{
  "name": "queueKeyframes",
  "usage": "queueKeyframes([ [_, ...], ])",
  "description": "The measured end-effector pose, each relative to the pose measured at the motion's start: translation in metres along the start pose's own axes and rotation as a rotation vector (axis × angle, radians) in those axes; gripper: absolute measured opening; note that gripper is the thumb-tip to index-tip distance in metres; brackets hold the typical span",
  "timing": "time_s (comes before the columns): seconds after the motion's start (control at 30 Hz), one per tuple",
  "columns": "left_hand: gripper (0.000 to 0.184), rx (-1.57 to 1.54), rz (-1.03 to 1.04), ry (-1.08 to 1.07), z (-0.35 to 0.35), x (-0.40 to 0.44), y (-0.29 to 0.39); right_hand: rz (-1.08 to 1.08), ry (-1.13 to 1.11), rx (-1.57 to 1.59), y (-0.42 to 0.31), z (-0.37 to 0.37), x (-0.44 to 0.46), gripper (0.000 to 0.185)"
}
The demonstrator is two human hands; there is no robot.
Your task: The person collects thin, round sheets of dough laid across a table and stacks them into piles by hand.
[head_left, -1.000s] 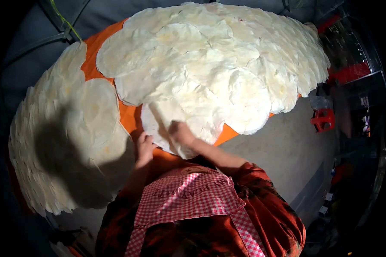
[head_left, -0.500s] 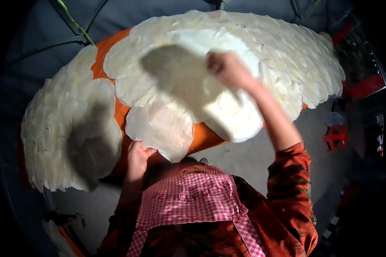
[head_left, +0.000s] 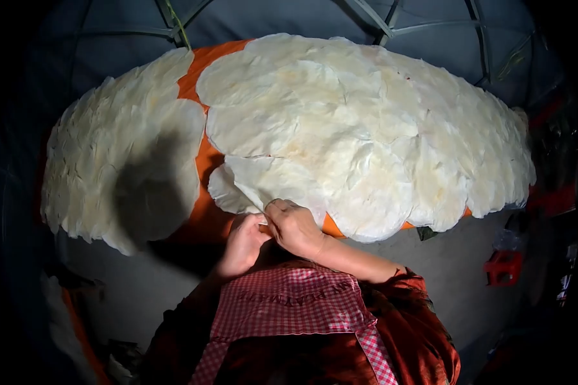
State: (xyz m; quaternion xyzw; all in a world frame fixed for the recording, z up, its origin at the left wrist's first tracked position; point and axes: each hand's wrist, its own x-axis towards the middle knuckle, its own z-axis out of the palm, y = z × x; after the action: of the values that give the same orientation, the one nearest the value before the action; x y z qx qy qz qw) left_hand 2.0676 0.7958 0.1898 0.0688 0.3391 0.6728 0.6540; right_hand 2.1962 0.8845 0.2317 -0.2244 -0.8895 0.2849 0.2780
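Observation:
Many thin, pale, round sheets [head_left: 366, 115] overlap like scales on a long, curved orange surface [head_left: 215, 70]. At the near edge of the layer lies one round sheet [head_left: 282, 179], with a raised fold running across its left part. My right hand [head_left: 295, 228] has its fingers closed on the near end of that fold. Right beside it, my left hand [head_left: 241, 244] pinches the near edge of the same sheet. The fingertips of both hands almost touch and partly hide the edge between them.
Another group of overlapping pale sheets [head_left: 109, 154] covers the left end, past an orange strip. Behind stand metal frame bars [head_left: 430, 27] against dark fabric. A red stool [head_left: 502, 268] is on the floor at the right. More pale sheets on orange [head_left: 70, 321] show at lower left.
My right hand has come down and left from above the sheets to meet my left hand. A fold now stands in the near sheet. The whole view has shifted.

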Motion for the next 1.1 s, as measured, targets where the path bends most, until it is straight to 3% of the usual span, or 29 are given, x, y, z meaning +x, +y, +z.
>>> queueKeyframes([
  [0.07,0.012,0.039,0.007,-0.029,-0.004,0.007,0.001,-0.109,0.055,-0.041,-0.005,-0.006,0.008,0.012],
  [0.17,0.006,0.09,0.027,-0.038,0.006,0.014,0.003,-0.049,-0.04,-0.031,-0.001,-0.022,0.022,0.014],
  [0.27,0.01,0.136,0.008,-0.065,0.031,0.021,0.016,0.032,-0.057,-0.141,-0.006,-0.039,0.051,0.016],
  [0.3,0.012,0.178,-0.002,-0.124,0.028,0.029,0.019,0.035,-0.192,-0.105,-0.006,-0.044,0.055,0.017],
  [0.43,0.017,0.142,-0.027,-0.241,0.016,0.048,0.036,0.164,-0.307,0.031,-0.025,-0.051,0.074,0.027],
  [0.5,0.021,0.141,-0.071,-0.375,0.017,0.055,0.057,0.066,-0.219,-0.047,-0.017,-0.048,0.086,0.026],
  [0.53,0.027,0.117,0.009,-0.384,0.024,0.056,0.061,0.022,-0.176,-0.082,-0.008,-0.047,0.089,0.026],
  [0.6,0.03,0.142,0.042,-0.424,0.022,0.077,0.073,0.229,-0.22,-0.126,0.049,-0.063,0.113,0.023],
  [0.63,0.027,0.218,0.117,-0.389,0.016,0.091,0.084,0.145,-0.326,-0.224,0.082,-0.085,0.144,0.036],
  [0.7,0.016,0.211,0.22,0.028,-0.041,0.147,0.075,0.125,-0.389,0.143,0.171,-0.133,0.198,0.024],
  [0.73,0.011,0.277,0.334,0.314,-0.061,0.166,0.083,0.381,-0.332,0.218,0.143,-0.16,0.238,0.018],
  [0.8,0.012,0.341,0.466,0.6,-0.142,0.219,0.083,0.216,-0.177,-0.095,0.116,-0.202,0.296,0.017],
  [0.83,0.013,0.387,0.469,0.624,-0.171,0.234,0.091,0.121,-0.072,-0.218,0.119,-0.218,0.321,0.019],
  [0.87,0.014,0.448,0.564,0.579,-0.199,0.25,0.096,0.005,-0.004,-0.565,0.094,-0.225,0.342,0.022],
  [0.93,0.014,0.516,0.628,0.545,-0.183,0.255,0.13,-0.063,0.188,-0.726,0.05,-0.217,0.373,0.021],
  [0.97,0.014,0.401,0.623,0.499,-0.176,0.264,0.143,-0.091,0.226,-0.734,0.042,-0.207,0.388,0.02],
  [1.1,0.013,0.141,0.318,0.451,-0.166,0.32,0.168,-0.207,0.376,-0.704,0.073,-0.127,0.439,0.01],
])
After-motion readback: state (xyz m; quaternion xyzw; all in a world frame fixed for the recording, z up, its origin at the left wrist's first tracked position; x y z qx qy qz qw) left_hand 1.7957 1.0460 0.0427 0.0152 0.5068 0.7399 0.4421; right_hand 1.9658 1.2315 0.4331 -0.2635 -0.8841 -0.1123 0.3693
